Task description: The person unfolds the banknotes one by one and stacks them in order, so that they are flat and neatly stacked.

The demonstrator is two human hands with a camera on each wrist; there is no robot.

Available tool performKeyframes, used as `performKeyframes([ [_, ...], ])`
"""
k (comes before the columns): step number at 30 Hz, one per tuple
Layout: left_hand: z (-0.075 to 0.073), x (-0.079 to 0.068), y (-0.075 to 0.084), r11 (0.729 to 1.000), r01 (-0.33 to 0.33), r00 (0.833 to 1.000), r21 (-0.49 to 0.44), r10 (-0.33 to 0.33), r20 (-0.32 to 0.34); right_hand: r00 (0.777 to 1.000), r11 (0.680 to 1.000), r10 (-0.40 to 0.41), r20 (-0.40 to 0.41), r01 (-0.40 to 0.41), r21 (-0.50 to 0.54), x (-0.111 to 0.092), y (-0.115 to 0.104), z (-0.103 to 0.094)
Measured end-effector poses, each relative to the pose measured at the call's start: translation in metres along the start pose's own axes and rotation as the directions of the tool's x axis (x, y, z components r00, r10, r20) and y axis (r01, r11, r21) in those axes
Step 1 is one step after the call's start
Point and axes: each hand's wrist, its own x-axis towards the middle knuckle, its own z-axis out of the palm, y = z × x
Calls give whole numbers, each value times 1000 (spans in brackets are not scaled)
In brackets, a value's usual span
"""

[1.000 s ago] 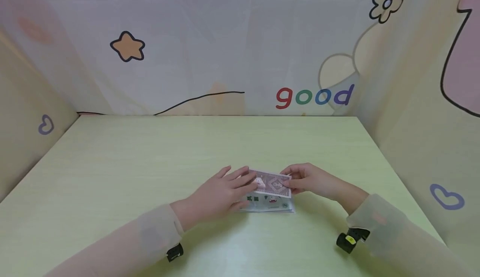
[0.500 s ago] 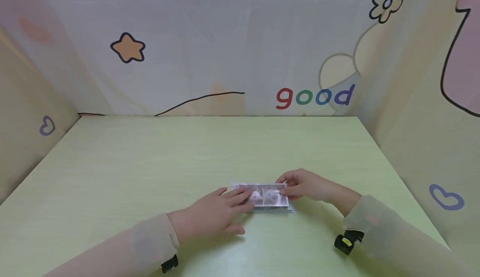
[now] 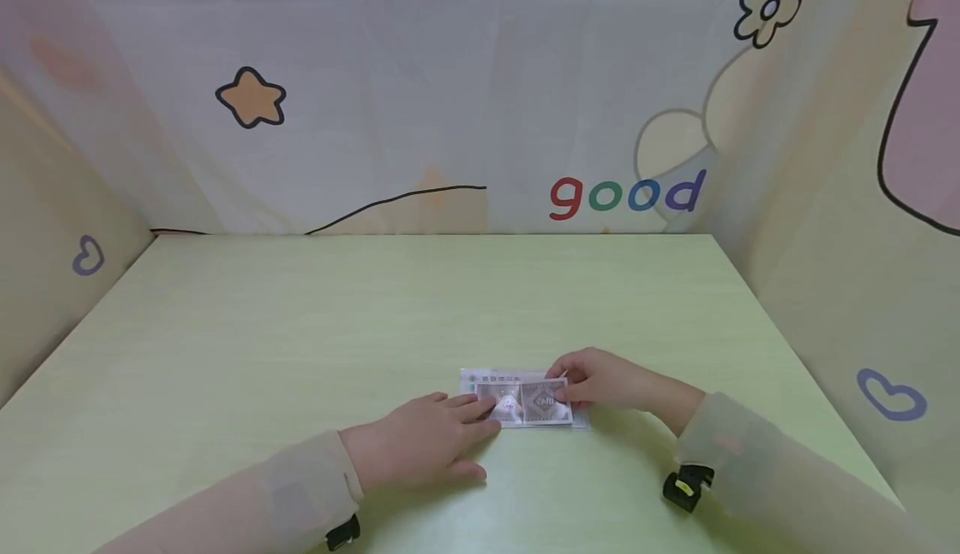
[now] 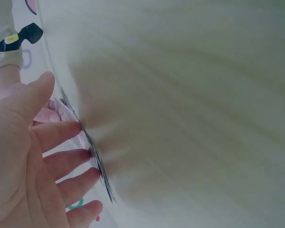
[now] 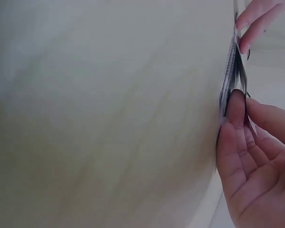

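A small stack of paper play banknotes (image 3: 467,381) lies on the table, right of the middle and toward the front. Its top banknote (image 3: 546,404) is purple-grey with a white cartoon figure. My right hand (image 3: 611,383) pinches the right end of this top banknote between thumb and finger; the right wrist view shows a gap beneath it there. My left hand (image 3: 420,441) is spread, its fingertips resting on the left end, with the thumb held apart over the table. From the side, the left wrist view shows the stack's thin edges (image 4: 102,173) under the fingers.
The pale green table (image 3: 375,312) reaches back to a printed cloth wall (image 3: 375,79), with similar cloth at both sides. Black wrist cameras (image 3: 686,487) hang below both sleeves.
The right hand has brought the raised top banknote toward the front and down over the stack, covering the greenish one below. The left hand has slid slightly left and forward, its fingers staying on the banknotes.
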Motion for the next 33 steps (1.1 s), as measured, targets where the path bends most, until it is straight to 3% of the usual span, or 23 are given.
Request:
performKeyframes([
  [12,0,-1,-4,998,-55,998,7,55,-39,999,984,-20,-33,14,-175,-1,-12,5],
  [20,1,-1,-5,997,-76,996,4,77,-48,995,957,13,-102,-42,-288,-2,-19,12],
  [23,2,-1,-5,997,-79,995,5,79,-56,990,905,6,-144,-67,-421,-5,-23,17],
  [26,2,-1,-5,996,-83,994,14,83,-65,983,816,-65,-170,-46,-577,-11,-27,21],
  [29,2,-1,-5,996,-89,993,19,91,-79,968,708,-195,-157,28,-705,-19,-30,25],
  [33,2,-1,-5,996,-91,992,26,93,-87,934,539,-354,-41,168,-826,-28,-32,32],
])
